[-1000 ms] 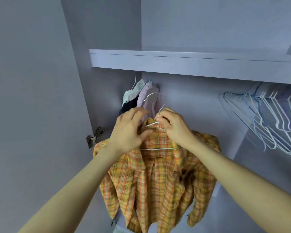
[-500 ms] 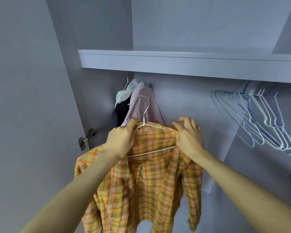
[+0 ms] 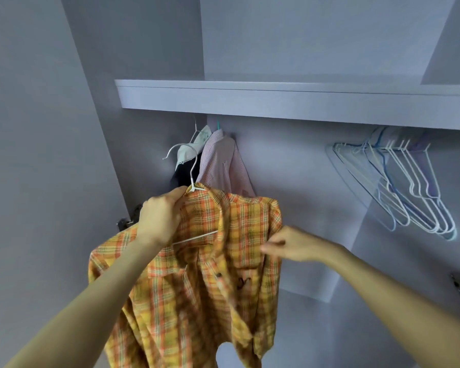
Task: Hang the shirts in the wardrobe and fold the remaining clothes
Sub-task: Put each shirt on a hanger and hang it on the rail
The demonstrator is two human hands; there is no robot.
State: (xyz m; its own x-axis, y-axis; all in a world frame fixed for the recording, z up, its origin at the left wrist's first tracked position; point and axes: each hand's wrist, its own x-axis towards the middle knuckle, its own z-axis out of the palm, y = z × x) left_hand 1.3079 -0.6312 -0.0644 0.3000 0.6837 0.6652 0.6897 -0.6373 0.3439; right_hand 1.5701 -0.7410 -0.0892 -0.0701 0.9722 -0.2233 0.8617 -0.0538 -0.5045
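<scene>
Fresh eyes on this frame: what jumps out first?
The orange-and-yellow plaid shirt on a white wire hanger, centre frame, gripped at the collar by the left hand while the right hand pinches its front. Behind hangs a pink striped shirt; a cluster of empty white and blue hangers hangs right.

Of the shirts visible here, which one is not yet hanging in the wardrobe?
The orange and yellow plaid shirt: the left hand holds it up by its white wire hanger, whose hook is free. The pink striped shirt and the white-collared dark garment already hang.
</scene>
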